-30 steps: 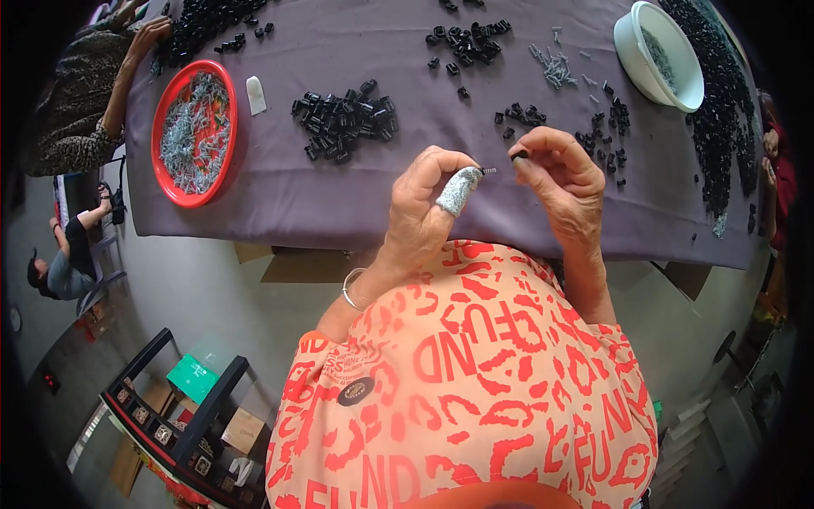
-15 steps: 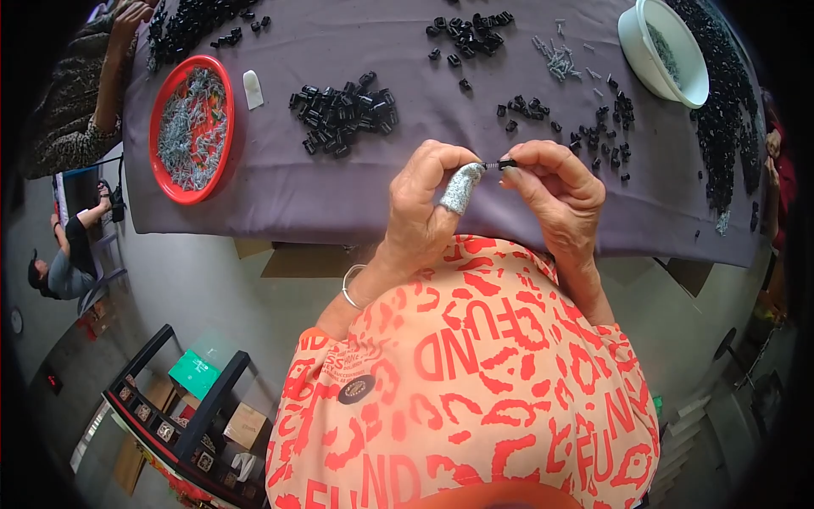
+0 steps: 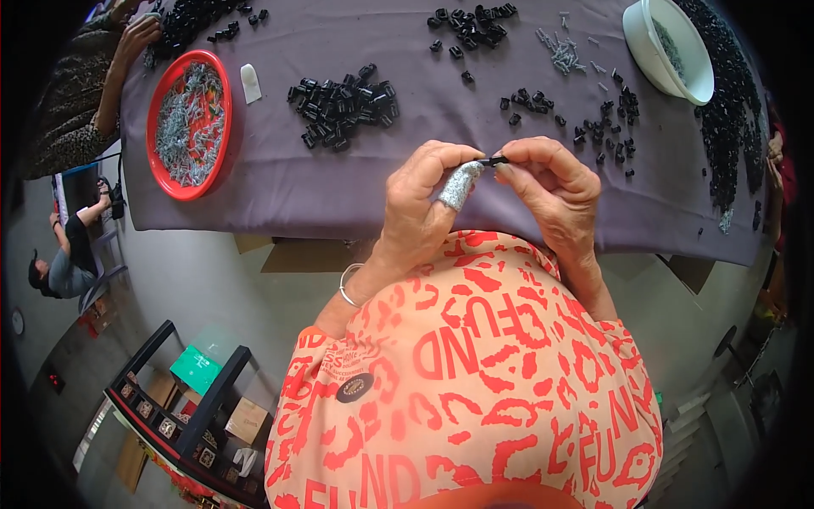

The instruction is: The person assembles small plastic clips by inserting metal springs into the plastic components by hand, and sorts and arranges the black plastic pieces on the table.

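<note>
Right now both my hands are pinched closed, tip to tip, on one small black piece. My left hand grips its left end between forefinger and thumb, the thumb wrapped in a silvery-grey cover. My right hand has the other end between finger and thumb (whether it's one part or two fitted together, I can't tell from what shows between my fingertips). Beneath my grip lies the purple-grey cloth, near its front edge. Beyond my grip and to its left sits a heap of black parts; farther left, past a flat white piece, is a red basin holding thin grey bits. Just beyond my right hand, more black parts are scattered. Farther out on that side are loose grey pieces and a pale tub. Well away to my grip's left, another person's hand is beside a dark pile.
</note>
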`<state>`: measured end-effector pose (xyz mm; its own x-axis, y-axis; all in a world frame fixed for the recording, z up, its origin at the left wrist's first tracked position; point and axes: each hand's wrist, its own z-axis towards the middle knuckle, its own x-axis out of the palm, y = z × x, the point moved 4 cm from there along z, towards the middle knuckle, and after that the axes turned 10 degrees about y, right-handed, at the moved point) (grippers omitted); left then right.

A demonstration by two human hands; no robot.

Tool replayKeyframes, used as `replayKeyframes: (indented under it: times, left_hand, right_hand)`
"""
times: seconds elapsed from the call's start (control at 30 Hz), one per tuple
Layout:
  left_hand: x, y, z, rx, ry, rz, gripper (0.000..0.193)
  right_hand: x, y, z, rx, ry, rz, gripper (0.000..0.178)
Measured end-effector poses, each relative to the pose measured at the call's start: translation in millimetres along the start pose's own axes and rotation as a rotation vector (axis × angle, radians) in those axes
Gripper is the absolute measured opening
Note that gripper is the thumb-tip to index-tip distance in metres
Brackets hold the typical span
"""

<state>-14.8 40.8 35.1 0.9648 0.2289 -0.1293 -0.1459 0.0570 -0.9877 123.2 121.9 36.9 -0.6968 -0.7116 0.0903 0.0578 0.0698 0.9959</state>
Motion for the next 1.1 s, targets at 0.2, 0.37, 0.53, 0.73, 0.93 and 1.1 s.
replayKeyframes:
  times: [0.2,0.37,0.53,0.73,0.93,1.1]
  left_hand:
    - [0,-1,-1,0.025,0.001,0.139,0.019]
    - [4,6,-5,-0.058,-0.041,0.142,0.014]
    - [11,12,-7,-0.145,-0.099,0.062,0.014]
    - [15,26,-10,-0.207,-0.163,-0.061,0.018]
    - [7,24,-2,0.088,-0.176,0.431,0.022]
    - [8,30,1,0.110,-0.149,0.788,0.020]
  right_hand:
    - [1,-2,2,-0.008,0.026,-0.062,0.018]
    - [1,-10,3,0.036,0.031,-0.045,0.019]
    - [8,-22,1,-0.019,-0.046,-0.075,0.019]
    - [7,-34,2,-0.072,-0.068,-0.143,0.018]
    - [2,-20,9,-0.271,0.001,-0.495,0.020]
    - [6,-18,20,-0.304,0.119,-0.759,0.027]
